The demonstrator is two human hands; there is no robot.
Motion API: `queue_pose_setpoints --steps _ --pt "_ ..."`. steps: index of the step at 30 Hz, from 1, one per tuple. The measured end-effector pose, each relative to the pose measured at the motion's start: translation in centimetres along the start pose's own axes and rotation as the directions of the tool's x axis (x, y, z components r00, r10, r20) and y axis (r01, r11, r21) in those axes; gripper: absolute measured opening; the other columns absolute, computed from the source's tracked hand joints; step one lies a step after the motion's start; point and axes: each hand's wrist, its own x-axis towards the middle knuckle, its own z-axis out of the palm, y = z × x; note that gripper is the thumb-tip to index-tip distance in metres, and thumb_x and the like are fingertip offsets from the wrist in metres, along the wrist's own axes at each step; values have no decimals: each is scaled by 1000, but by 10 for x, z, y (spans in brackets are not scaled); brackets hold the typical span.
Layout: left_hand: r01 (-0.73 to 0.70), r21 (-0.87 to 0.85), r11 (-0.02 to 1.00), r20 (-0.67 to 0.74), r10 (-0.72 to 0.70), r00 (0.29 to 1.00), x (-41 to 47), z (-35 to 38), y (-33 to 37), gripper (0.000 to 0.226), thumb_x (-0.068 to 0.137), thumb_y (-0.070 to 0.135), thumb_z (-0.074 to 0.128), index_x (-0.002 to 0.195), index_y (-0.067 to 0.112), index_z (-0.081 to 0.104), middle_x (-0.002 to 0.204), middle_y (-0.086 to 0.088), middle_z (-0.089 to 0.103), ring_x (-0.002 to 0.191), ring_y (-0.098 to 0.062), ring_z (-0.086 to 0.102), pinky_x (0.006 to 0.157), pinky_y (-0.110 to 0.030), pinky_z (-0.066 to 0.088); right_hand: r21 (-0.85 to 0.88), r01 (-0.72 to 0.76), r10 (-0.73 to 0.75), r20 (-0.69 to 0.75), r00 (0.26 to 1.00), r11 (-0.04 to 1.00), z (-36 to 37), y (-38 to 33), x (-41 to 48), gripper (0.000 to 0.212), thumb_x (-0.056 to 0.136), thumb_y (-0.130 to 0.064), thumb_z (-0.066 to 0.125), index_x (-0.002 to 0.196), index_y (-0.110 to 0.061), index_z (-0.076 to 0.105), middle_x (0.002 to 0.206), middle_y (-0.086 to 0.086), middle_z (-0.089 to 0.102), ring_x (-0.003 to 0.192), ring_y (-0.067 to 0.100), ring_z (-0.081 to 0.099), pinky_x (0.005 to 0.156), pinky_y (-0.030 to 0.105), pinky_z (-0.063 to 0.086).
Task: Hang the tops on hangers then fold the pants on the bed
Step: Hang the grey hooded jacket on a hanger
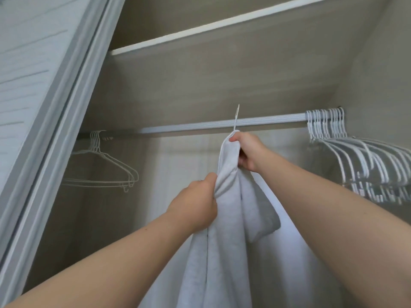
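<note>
A white top (231, 241) hangs in front of me inside the closet, seen edge-on. Its white hanger hook (236, 118) pokes out of the neck and sits at the closet rod (200, 127); whether it rests on the rod I cannot tell. My right hand (249, 152) grips the top's neck just under the hook. My left hand (198, 201) pinches the fabric lower down on the left side. The hanger's body is hidden inside the top.
Several empty white wire hangers (104, 165) hang at the rod's left end. A dense bunch of white plastic hangers (360, 156) crowds the right end. A shelf (200, 34) runs above the rod. The sliding closet door (44, 96) frames the left side.
</note>
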Motion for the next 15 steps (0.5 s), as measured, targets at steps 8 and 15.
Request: queue_pose_setpoints --steps 8,15 --pt "17 5 1000 122 -17 992 -21 7 -31 18 91 13 46 88 22 31 81 -1 46 72 -26 48 56 -34 30 79 -69 63 73 995 994 17 43 -5 20 96 -2 47 78 -12 48 65 7 51 62 20 53 70 33 50" --pt "63 -40 997 83 -60 995 -42 1 -52 19 89 12 49 91 19 31 79 -2 46 77 -34 49 63 -35 34 -358 -5 -6 -30 1000 934 29 41 -19 20 88 -23 63 75 -13 50 45 3 47 32 14 46 40 24 48"
